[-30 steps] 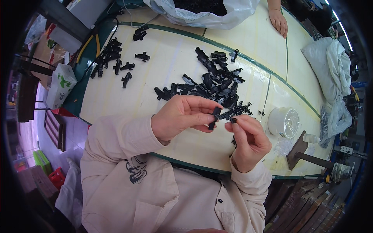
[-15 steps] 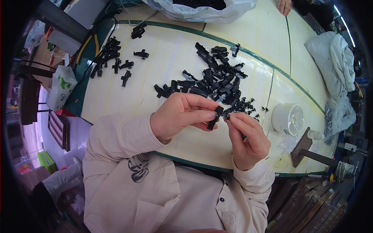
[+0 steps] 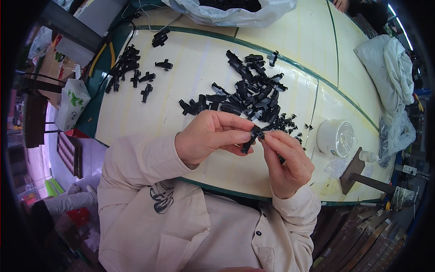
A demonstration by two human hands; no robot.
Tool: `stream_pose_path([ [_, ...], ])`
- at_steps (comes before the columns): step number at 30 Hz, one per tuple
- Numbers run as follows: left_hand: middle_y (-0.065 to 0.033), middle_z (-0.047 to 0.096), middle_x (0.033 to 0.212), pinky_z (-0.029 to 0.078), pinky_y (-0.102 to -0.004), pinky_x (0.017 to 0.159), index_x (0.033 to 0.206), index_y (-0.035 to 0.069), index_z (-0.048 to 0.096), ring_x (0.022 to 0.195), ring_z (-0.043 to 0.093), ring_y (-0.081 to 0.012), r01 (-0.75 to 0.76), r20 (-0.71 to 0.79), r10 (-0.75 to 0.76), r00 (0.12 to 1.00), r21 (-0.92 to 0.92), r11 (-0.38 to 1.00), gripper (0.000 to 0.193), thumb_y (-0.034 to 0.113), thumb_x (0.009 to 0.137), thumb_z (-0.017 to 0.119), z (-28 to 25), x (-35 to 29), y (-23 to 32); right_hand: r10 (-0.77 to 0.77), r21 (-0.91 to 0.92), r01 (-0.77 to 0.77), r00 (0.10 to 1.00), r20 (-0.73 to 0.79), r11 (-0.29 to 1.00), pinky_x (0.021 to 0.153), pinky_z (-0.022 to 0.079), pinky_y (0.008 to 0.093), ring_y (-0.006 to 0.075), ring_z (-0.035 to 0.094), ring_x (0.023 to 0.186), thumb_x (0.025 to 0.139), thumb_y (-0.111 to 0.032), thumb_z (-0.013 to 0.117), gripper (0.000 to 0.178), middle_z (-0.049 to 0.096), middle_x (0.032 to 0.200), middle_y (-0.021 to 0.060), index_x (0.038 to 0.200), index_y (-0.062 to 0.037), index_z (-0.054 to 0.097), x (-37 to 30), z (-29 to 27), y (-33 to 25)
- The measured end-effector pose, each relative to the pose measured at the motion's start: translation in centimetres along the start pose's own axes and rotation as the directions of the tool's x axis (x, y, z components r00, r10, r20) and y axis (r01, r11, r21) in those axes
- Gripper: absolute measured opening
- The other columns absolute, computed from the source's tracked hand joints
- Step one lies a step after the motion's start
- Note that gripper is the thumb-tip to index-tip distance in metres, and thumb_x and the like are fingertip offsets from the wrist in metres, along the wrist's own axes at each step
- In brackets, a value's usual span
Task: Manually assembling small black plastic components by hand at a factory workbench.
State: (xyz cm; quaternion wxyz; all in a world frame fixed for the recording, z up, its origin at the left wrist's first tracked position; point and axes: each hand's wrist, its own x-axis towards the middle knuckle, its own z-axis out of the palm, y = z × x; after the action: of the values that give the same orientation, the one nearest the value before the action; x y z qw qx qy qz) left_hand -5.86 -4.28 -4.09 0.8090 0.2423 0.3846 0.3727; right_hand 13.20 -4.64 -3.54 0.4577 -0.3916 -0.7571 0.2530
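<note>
Between the thumb and fingers of my left hand [image 3: 209, 137] is a black plastic part [image 3: 250, 139], long and narrow, tilted. My right hand [image 3: 288, 158] pinches a small black piece [image 3: 261, 135] against the side of that part; fingertips hide most of it. Just beyond my hands lies a heap of black plastic parts [image 3: 244, 90], some with grey sections. Beside my right hand is a pile of small black pieces [image 3: 285, 123], partly covered by the fingers.
More black parts [image 3: 127, 63] lie at the far left of the table [image 3: 195, 59]. A white plastic bag [image 3: 226, 19] of black pieces stands at the back. At right are a white roll [image 3: 335, 138], a metal stand [image 3: 358, 174] and white sacks [image 3: 385, 72]. Another person's hand [image 3: 342, 4] shows far right.
The small black piece in my right hand has come closer to the part in my left hand and now meets its side. The other person's hand has shifted toward the top edge.
</note>
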Motion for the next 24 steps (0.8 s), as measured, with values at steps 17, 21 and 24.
stream_pose_path([
  [17, -0.0101, 0.066, 0.089, 0.053, -0.0244, 0.069, 0.105, -0.003, 0.061, 0.079, 0.065, -0.0146, -0.135, -0.047, 0.143, 0.989, 0.145, 0.980, 0.022, 0.005, 0.084, 0.061, -0.2, -0.2, 0.0, -0.155, -0.143, 0.171, 0.981, 0.120, 0.975, 0.070, 0.054, 0.0304, 0.0266, 0.066, 0.083, 0.070, 0.012, 0.066, 0.031, 0.063, 0.095, 0.0183, 0.099, 0.0047, 0.062, 0.4, 0.0, 0.9],
  [21, -0.0102, 0.066, 0.093, 0.052, -0.0225, 0.069, 0.107, -0.002, 0.060, 0.079, 0.065, -0.0146, -0.138, -0.277, 0.210, 0.938, 0.258, 0.956, 0.023, 0.005, 0.085, 0.060, -4.3, -2.0, 1.7, -0.014, -0.226, -0.043, 0.969, -0.247, 0.973, 0.063, 0.053, 0.0286, 0.0258, 0.064, 0.072, 0.070, 0.006, 0.071, 0.027, 0.065, 0.086, 0.0156, 0.095, 0.0028, 0.064, 0.3, -1.2, 1.7],
  [24, -0.0108, 0.066, 0.094, 0.052, -0.0210, 0.069, 0.107, -0.004, 0.060, 0.079, 0.064, -0.0130, -0.130, -0.398, 0.280, 0.873, 0.364, 0.922, 0.023, 0.005, 0.086, 0.059, -8.8, -4.4, 1.9, 0.095, -0.326, -0.084, 0.995, 0.017, 0.942, 0.062, 0.049, 0.0308, 0.0250, 0.059, 0.071, 0.068, 0.003, 0.071, 0.026, 0.062, 0.085, 0.0115, 0.092, 0.0012, 0.064, -0.1, -1.4, 2.4],
])
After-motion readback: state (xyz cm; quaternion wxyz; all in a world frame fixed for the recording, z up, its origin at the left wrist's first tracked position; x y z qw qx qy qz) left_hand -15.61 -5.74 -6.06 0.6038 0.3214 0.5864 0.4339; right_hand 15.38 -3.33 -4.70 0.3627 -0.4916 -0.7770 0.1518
